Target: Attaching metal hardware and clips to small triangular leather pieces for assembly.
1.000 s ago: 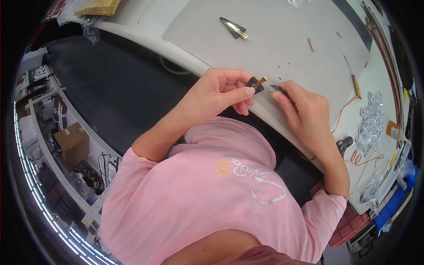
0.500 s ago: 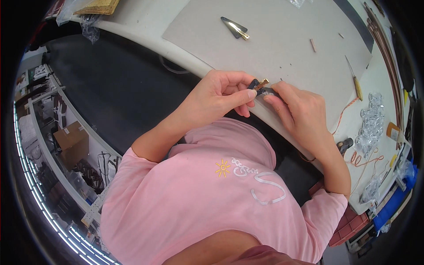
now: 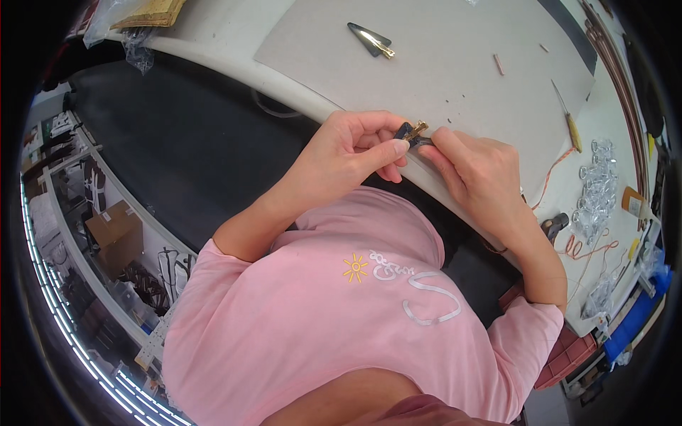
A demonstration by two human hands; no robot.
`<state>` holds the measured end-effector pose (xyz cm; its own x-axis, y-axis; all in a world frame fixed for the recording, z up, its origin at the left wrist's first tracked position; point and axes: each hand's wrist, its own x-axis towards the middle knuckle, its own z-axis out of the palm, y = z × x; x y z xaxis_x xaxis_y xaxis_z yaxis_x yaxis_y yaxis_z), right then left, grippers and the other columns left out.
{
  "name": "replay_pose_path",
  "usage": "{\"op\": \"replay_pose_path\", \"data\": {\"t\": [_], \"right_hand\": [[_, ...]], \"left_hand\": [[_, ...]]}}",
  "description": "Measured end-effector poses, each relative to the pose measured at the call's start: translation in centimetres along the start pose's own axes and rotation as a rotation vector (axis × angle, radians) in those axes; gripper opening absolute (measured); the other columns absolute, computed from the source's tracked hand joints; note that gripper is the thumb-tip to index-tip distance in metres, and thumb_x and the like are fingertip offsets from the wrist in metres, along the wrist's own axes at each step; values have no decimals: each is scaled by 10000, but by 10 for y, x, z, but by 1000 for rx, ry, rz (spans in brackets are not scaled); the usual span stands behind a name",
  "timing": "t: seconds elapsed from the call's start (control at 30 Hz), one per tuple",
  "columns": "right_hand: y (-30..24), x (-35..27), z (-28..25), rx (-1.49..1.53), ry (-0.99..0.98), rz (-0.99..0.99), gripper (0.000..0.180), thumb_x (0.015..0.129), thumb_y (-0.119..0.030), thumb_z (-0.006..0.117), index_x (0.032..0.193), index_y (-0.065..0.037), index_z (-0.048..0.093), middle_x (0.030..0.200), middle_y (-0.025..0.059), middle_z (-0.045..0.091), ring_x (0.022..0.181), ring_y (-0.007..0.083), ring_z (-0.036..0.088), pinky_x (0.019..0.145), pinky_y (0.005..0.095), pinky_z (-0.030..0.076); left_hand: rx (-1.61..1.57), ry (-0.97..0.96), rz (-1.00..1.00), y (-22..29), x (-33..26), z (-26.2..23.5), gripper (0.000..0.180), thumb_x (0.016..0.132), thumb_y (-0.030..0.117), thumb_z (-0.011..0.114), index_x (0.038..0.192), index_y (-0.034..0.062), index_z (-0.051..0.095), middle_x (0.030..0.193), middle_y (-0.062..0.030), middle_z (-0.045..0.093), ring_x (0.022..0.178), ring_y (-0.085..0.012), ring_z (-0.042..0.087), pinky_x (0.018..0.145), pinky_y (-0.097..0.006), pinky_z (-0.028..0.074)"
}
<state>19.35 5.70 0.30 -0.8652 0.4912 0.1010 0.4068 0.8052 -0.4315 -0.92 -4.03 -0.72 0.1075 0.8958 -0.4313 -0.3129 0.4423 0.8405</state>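
We see both hands meeting at the near edge of the surface (image 3: pixel 213 35), right above the person's pink shirt (image 3: pixel 320 319). Left hand (image 3: pixel 348 153) – grip closed on a small dark clip (image 3: pixel 410 132) with a gold-coloured end, thumb and fingers pinching it from the left. Right hand (image 3: pixel 479 174) comes in from the other side, fingertips touching the same clip; its grip looks pinched on the clip's right end, though the exact contact is too small to make out. The clip sits in the air between the two hands, just over the edge of the grey mat (image 3: pixel 440 64) that covers the surface.

Farther up on the mat lies a second clip (image 3: pixel 369 39), dark with a gold tip – well apart from the hands. A thin tool with a yellow handle (image 3: pixel 568 117) lies at the mat's right edge. Beside it, on the white surface, we note a cluster of clear plastic pieces (image 3: pixel 597 184) and some orange wire (image 3: pixel 561 170). Shelving with a cardboard box (image 3: pixel 114 231) shows at far left.
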Motion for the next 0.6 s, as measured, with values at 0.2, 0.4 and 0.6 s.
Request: {"op": "replay_pose_path", "data": {"t": [0.2,0.4,0.6], "right_hand": [[-3,-4,0,6,38,-3,228,942,-256,673,833,-102,545,632,33,567,507,232,569,457,368,393],[-1,-8,-6,76,62,91,221,934,-254,684,855,-91,558,642,45,570,529,245,578,474,373,405],[-3,-6,-4,58,58,55,214,930,-258,686,873,-91,566,671,50,579,541,246,581,481,371,414]], "left_hand": [[26,-12,-12,3,-1,-1,244,985,97,626,1192,-27,658,877,-46,690,750,-87,661,719,-222,554],[-26,-34,-33,4,0,-5,233,987,111,627,1178,-18,662,868,-52,697,738,-91,664,714,-230,560],[-25,-19,-26,4,0,-4,227,984,107,631,1168,-22,662,865,-62,701,732,-94,668,705,-234,566]]}}
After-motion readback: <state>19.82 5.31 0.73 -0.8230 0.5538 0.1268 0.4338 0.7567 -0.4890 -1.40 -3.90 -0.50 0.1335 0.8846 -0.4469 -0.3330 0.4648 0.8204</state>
